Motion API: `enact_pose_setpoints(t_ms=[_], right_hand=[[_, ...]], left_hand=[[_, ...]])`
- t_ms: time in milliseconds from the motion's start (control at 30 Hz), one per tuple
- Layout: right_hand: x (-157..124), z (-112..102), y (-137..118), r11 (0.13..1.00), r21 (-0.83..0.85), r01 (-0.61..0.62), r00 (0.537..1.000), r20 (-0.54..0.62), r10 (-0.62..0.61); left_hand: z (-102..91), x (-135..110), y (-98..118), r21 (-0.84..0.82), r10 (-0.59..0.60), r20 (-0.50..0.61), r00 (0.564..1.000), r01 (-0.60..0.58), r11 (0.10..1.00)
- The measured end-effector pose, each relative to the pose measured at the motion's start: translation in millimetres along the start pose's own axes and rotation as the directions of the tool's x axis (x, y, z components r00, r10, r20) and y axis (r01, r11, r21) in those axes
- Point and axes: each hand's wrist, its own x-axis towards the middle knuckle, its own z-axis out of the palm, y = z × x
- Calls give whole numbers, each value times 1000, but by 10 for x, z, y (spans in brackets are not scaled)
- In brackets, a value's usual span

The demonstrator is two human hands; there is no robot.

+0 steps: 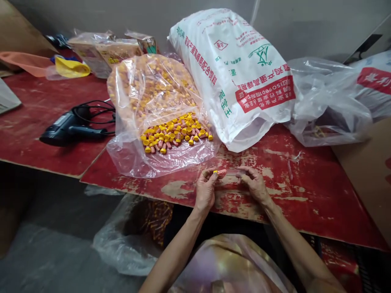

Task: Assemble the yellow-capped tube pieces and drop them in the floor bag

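My left hand is closed, thumb and fingertips pinching a small red-and-white patterned piece with a yellow cap. It lies sideways, its yellow end toward the left fingers. Opposite it, my right hand pinches a narrow, see-through plastic piece that stretches toward the capped piece. Whether the two touch or one is inside the other, I cannot tell. Both hands are just above the worn red table. Beyond them, a large clear bag lies open, with many similar yellow-capped pieces spilling at its mouth.
A big white printed sack leans behind the hands. A dark heat gun or hair dryer with its cord lies at left. Clear bags and a cardboard box stand right. Below the table edge is a plastic-lined container.
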Motion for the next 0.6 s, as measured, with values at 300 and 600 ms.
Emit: enact_pose_setpoints(t_ms=[300, 600], right_hand=[[-87, 129, -129, 953, -267, 144, 977, 190, -94], [-187, 298, -242, 724, -603, 333, 937, 298, -183]], left_hand=[[-106, -95, -78, 202, 55, -3, 998, -54, 978], [-155, -264, -161, 541, 131, 226, 965, -236, 807]])
